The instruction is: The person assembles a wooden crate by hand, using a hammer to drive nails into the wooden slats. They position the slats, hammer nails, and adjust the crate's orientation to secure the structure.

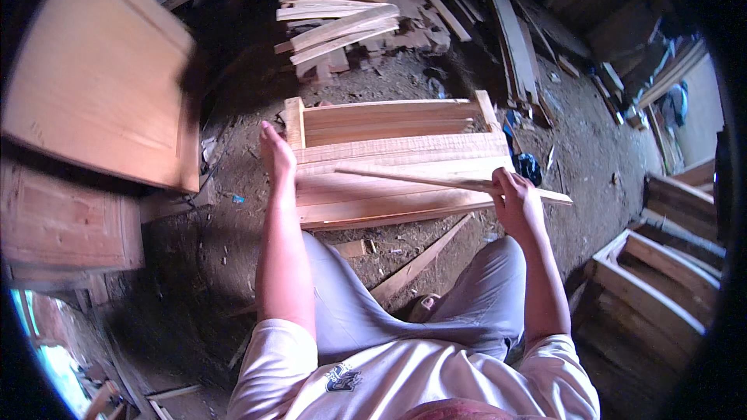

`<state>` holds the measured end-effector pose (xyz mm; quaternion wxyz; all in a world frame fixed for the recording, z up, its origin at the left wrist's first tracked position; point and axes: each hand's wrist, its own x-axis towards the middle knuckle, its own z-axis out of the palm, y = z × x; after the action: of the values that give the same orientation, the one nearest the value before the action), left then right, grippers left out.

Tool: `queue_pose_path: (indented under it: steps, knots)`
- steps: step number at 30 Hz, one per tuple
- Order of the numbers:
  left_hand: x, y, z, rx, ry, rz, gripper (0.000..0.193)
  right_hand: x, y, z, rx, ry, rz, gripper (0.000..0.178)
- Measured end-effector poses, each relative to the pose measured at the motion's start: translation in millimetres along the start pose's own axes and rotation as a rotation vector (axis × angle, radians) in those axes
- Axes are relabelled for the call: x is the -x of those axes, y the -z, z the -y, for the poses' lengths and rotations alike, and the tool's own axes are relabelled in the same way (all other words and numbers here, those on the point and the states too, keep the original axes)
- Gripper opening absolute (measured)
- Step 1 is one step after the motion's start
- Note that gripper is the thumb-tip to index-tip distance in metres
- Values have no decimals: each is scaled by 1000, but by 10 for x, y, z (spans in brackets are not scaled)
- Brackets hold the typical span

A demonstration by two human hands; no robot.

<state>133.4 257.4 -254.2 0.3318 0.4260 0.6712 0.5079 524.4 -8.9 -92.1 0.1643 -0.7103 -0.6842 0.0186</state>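
On the ground before my knees lies a slatted wooden frame (389, 149), like a low crate, with pale planks on its near part and a gap at its far part. Two short posts stand up at its far corners. My left hand (278, 152) is held flat, fingers stretched out, along the frame's left side by the left post (294, 120). My right hand (517, 199) pinches a thin wooden strip (420, 179) near its right end. The strip slants above the planks, its left end reaching over their middle. Whether it touches them I cannot tell.
Several loose slats (342, 25) are stacked beyond the frame. A large wooden panel (101, 70) stands at left, above a panelled wooden piece (66, 214). Box-like wooden frames (654, 264) sit at right. A wood offcut (420, 260) lies between my legs on littered dirt ground.
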Motion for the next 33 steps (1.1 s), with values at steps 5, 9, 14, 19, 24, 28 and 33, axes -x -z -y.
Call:
queue_pose_path:
  steps: [5,9,14,19,24,28,33]
  knots:
    - [-56,54,93,49,30,70,90,103,-123,36,-199,-105,29,37]
    - [-83,88,25,176,146,135,98,-135,-305,50,-106,122,-41,47]
    - [-191,164,90,257,223,181,104,-265,-813,-19,-178,238,-99,39]
    - [-405,203,201,147,115,219,107,-248,-877,-77,-155,316,-217,39]
    - [-218,256,-103,159,17,268,90,-134,-568,-12,-122,363,-260,39]
    - [701,522,-1448,-40,-381,861,68,120,-303,-25,-107,368,-276,39]
    - [2084,166,-2077,-578,-662,1217,53,392,-111,-122,-99,365,-259,39]
